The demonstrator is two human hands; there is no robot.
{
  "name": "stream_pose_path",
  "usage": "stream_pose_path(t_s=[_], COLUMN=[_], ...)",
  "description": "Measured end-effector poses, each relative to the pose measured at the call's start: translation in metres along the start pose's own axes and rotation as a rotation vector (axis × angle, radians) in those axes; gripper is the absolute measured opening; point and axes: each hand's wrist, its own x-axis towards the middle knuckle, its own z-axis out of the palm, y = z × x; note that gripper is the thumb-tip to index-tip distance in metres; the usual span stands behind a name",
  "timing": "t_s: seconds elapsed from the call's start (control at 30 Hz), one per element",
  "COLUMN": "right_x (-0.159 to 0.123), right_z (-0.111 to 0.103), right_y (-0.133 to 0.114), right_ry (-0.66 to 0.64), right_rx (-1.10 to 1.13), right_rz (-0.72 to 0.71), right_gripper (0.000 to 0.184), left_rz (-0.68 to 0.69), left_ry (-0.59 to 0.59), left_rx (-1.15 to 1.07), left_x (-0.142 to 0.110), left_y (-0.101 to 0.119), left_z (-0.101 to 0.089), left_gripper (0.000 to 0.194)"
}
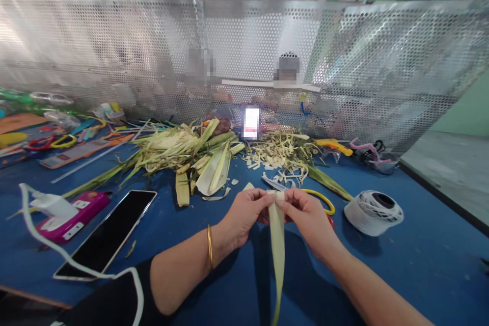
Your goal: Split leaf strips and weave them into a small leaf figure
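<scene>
Both my hands meet over the blue table (420, 275) and pinch the top end of a pale green leaf strip (278, 254). My left hand (244, 216), a gold bangle on its wrist, grips the strip's upper left edge with thumb and fingers closed. My right hand (307, 216) pinches the upper right edge the same way. The strip hangs down between my forearms toward me. Yellow-handled scissors (324, 201) lie just behind my right hand, partly hidden by it.
A heap of green and pale leaves (183, 153) and shredded trimmings (282, 155) lies behind my hands. A white thread spool (374, 211) sits to the right. A phone (109, 234), a pink power bank (72, 216) with a white cable, and tools lie left. A perforated metal screen (114, 51) closes the back.
</scene>
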Motion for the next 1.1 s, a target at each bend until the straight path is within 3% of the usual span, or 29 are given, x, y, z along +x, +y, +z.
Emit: stream_pose_path(t_s=[0.2, 0.43, 0.6, 0.9, 1.1], right_x=[-0.004, -0.006, -0.002, -0.005, -0.001], right_z=[0.002, 0.006, 0.004, 0.005, 0.004], right_y=[-0.001, -0.004, 0.002, 0.007, 0.009], right_ry=[0.043, -0.047, 0.071, 0.119, 0.064], right_rx=[0.055, 0.135, 0.088, -0.126, -0.004], right_rz=[-0.076, 0.145, 0.029, -0.213, -0.102], right_gripper=[0.036, 0.044, 0.042, 0.032, 0.035], left_rz=[0.021, 0.092, 0.008, 0.041, 0.099], left_ry=[0.036, 0.102, 0.008, 0.089, 0.106], left_rx=[-0.004, 0.047, 0.024, 0.010, 0.098], left_x=[0.001, 0.002, -0.004, -0.004, -0.003], left_y=[0.000, 0.005, 0.000, -0.004, -0.002], left_z=[-0.001, -0.001, 0.005, 0.008, 0.009], left_gripper=[0.031, 0.028, 0.030, 0.024, 0.020])
